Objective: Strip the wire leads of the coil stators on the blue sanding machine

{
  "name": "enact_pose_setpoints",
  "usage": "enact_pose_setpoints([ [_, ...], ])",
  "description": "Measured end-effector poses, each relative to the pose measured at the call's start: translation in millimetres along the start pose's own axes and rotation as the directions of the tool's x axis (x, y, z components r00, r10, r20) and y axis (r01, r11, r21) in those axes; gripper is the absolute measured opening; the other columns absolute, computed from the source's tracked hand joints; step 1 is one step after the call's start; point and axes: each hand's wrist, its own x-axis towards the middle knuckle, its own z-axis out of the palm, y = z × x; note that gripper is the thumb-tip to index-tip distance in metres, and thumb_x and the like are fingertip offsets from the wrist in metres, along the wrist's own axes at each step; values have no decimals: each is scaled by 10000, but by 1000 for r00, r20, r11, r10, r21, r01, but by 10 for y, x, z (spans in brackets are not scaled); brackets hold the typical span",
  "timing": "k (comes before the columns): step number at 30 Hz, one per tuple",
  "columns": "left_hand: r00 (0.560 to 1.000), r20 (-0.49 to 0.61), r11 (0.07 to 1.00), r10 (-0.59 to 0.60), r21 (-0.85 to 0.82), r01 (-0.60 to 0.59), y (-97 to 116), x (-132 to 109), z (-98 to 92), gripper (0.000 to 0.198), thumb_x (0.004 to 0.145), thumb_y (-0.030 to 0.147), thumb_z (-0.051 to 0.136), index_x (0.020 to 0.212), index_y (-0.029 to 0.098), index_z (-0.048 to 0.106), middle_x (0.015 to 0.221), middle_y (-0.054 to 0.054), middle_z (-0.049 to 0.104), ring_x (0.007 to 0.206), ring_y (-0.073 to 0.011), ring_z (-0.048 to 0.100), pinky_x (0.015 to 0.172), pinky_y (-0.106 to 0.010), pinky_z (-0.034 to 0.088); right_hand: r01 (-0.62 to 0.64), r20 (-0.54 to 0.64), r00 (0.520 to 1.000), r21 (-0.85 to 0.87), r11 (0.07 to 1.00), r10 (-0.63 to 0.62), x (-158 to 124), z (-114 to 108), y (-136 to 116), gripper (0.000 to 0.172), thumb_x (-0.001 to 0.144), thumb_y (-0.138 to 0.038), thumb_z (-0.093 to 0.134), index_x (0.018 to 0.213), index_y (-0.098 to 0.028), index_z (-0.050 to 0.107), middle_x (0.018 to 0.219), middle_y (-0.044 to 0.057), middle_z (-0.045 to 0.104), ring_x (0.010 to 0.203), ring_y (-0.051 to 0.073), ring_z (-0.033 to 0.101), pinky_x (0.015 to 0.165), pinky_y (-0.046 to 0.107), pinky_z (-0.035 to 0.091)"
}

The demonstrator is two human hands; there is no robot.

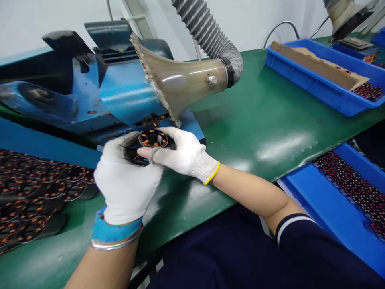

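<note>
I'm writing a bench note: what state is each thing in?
Left hand: gloved, closed on wound part
Right hand: gloved, one fingertip bare, gripping wound part
Wound part: held, opening up
Other wound parts: clustered
Blue machine: running or not unclear
Hood: edge ragged
Hose: bent, attached to hood
Upper tray: partly filled
Lower tray: partly filled

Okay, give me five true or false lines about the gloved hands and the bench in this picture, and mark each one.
1. The left hand and right hand both hold the same wound ring. True.
2. The surface under the hands is white. False: the bench top is green.
3. A ribbed grey hose joins the funnel-shaped hood. True.
4. A bangle circles the right wrist. False: the metal bangle is on the left wrist.
5. More wound rings lie to the left of the left hand. True.
</note>
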Motion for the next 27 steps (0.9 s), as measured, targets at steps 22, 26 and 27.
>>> enact_pose_setpoints([
  [22,996,-44,981,77,-177,-84,-71,157,170,622,773,546,879,1274,190,786,1220,-157,916,1134,-359,909,1076,-560,789,94,-42,995,-36,995,-96,188,53,187,699,637,-609,1273,1177,-281,975,1326,-4,1013,1458,356,917,1242,353,727],
  [26,992,-71,967,103,-228,-117,-77,120,191,555,805,495,877,1259,191,779,1182,-132,900,1093,-333,904,1030,-523,786,144,-7,990,-60,988,-144,63,9,66,530,871,-624,1195,1175,-263,954,1317,40,1003,1421,364,927,1266,435,756],
  [27,989,-88,962,121,-236,-139,-82,88,183,540,809,467,883,1259,186,782,1175,-133,892,1083,-335,901,1038,-535,785,158,-1,987,-91,983,-159,25,-7,46,529,904,-620,1177,1205,-251,946,1345,59,998,1418,369,927,1282,452,756],
])
